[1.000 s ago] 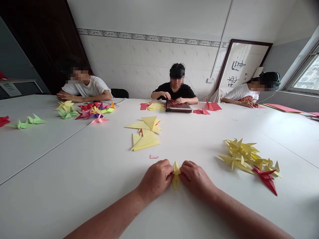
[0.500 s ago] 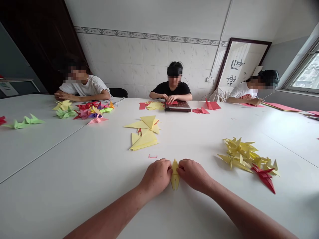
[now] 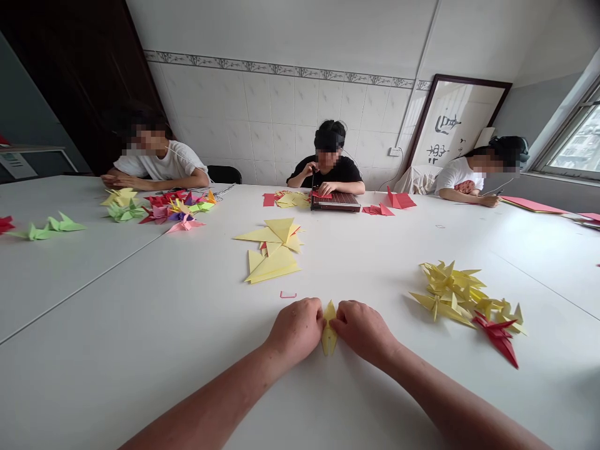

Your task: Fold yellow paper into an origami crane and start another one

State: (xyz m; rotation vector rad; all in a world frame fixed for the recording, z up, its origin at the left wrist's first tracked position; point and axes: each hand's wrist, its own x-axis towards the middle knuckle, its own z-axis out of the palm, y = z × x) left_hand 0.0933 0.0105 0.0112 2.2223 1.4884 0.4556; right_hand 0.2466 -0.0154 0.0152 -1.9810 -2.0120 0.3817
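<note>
Currently your left hand [image 3: 295,331] and right hand [image 3: 362,331] pinch the folded yellow origami paper [image 3: 329,334] from either side, at lower centre of the frame – its long axis points away from you, with neither hand clearly nearer.

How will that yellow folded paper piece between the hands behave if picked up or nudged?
The yellow origami piece is thin folded paper, so it is probably very light and likely to slide easily across the smooth white table. Its creased layers may keep their shape, but the narrow points would probably bend under a firm pinch.
</note>
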